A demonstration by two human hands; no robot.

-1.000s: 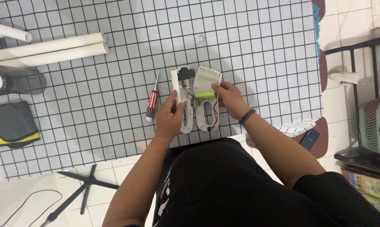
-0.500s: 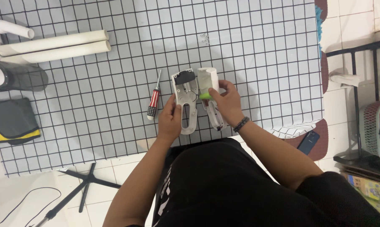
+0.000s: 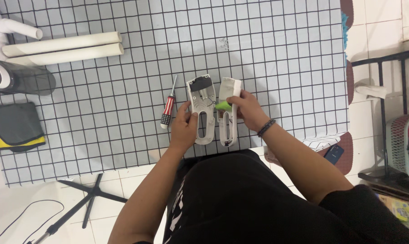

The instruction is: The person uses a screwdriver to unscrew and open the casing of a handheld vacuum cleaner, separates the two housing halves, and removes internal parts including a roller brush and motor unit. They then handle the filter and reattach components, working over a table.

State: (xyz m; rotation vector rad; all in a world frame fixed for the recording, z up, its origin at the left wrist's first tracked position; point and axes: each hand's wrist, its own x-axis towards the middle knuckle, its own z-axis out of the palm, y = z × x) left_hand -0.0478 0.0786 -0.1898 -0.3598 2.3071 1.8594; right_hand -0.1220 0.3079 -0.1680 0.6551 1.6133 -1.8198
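Observation:
Two white plastic housing halves of a hand-held appliance lie open side by side on a black-gridded white mat [image 3: 281, 54]. My left hand [image 3: 184, 129] grips the left half [image 3: 202, 108], which shows a dark motor part at its top end. My right hand [image 3: 245, 108] holds the right half [image 3: 228, 115] and presses on a small green piece [image 3: 222, 105] inside it. A screwdriver [image 3: 168, 108] with a red, white and blue striped handle lies on the mat just left of my left hand.
Two white tubes [image 3: 64, 47] lie at the mat's upper left, above a vacuum dust canister [image 3: 19, 79] and a grey and yellow cloth [image 3: 12, 126]. A black stand base [image 3: 84, 196] sits on the tile floor. A phone [image 3: 334, 153] and a basket [image 3: 405, 144] are at right.
The two housing halves have come apart and now sit lower and side by side on the mat. My hands shifted slightly with them.

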